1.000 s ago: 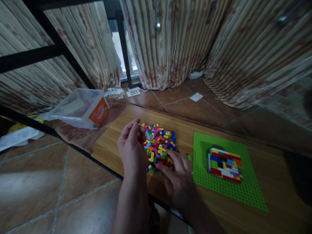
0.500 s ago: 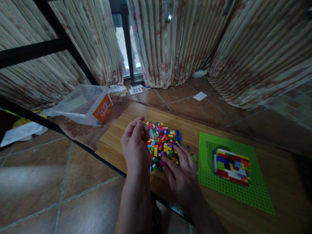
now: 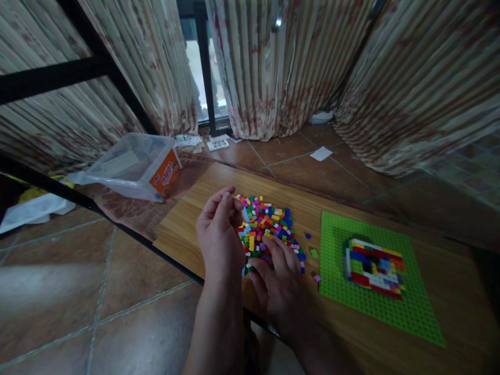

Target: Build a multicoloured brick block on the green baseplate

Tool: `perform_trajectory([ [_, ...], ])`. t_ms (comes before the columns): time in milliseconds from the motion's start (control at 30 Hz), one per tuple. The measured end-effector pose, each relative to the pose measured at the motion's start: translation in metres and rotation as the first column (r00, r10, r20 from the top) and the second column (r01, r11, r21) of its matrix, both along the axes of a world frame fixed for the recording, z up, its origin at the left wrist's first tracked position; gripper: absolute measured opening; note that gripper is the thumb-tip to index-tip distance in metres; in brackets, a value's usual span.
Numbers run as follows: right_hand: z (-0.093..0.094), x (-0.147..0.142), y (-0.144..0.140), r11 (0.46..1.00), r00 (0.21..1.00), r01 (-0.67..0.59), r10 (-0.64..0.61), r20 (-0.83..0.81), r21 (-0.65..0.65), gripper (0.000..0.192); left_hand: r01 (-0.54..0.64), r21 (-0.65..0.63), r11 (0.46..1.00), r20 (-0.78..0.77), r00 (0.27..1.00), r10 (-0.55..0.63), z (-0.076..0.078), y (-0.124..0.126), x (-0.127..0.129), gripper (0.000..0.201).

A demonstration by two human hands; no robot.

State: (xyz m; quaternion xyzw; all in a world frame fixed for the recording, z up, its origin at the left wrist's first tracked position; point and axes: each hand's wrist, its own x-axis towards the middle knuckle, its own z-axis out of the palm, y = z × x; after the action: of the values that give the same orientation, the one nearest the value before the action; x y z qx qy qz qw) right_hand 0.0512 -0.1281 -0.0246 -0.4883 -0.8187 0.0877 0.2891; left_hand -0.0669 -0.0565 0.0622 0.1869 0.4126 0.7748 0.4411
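A loose heap of small coloured toy bricks (image 3: 260, 224) lies on the wooden table. My left hand (image 3: 221, 229) is raised at the heap's left side, thumb and fingers curled together; whatever they may hold is hidden. Over the near right part of the heap, my right hand (image 3: 279, 276) reaches down with its fingers apart and the tips among the bricks. To the right lies a green baseplate (image 3: 417, 312), bearing a low multicoloured brick structure (image 3: 375, 268) with an open middle.
A few stray bricks (image 3: 313, 252) lie between the heap and the baseplate. A clear plastic bin (image 3: 133, 182) with an orange label stands past the table's left end. Papers (image 3: 189, 140) lie on the tiled floor by the curtains, and a black metal frame (image 3: 105, 67) crosses the left.
My right hand has moved left and slightly towards me through the heap, uncovering bricks on its right side. My left hand keeps nearly the same place and curled pose.
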Motion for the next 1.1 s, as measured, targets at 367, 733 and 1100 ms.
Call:
perform_trajectory([
  [367, 0.001, -0.006, -0.001, 1.000, 1.000, -0.016, 0.016, 0.023, 0.009, 0.016, -0.007, -0.030, 1.000, -0.009, 1.000, 0.007, 0.002, -0.001, -0.001, 0.017],
  [733, 0.037, 0.026, 0.021, 0.881, 0.549, 0.027, -0.408, -0.729, -0.473, 0.020, 0.372, -0.201, 0.906, -0.230, 0.881, -0.413, -0.003, -0.002, 0.009, 0.019],
  [1100, 0.051, 0.061, 0.027, 0.788, 0.244, -0.133, -0.561, -0.791, -0.601, 0.029, 0.787, -0.306, 0.536, -0.364, 0.424, -0.829, -0.005, -0.017, 0.047, 0.016],
])
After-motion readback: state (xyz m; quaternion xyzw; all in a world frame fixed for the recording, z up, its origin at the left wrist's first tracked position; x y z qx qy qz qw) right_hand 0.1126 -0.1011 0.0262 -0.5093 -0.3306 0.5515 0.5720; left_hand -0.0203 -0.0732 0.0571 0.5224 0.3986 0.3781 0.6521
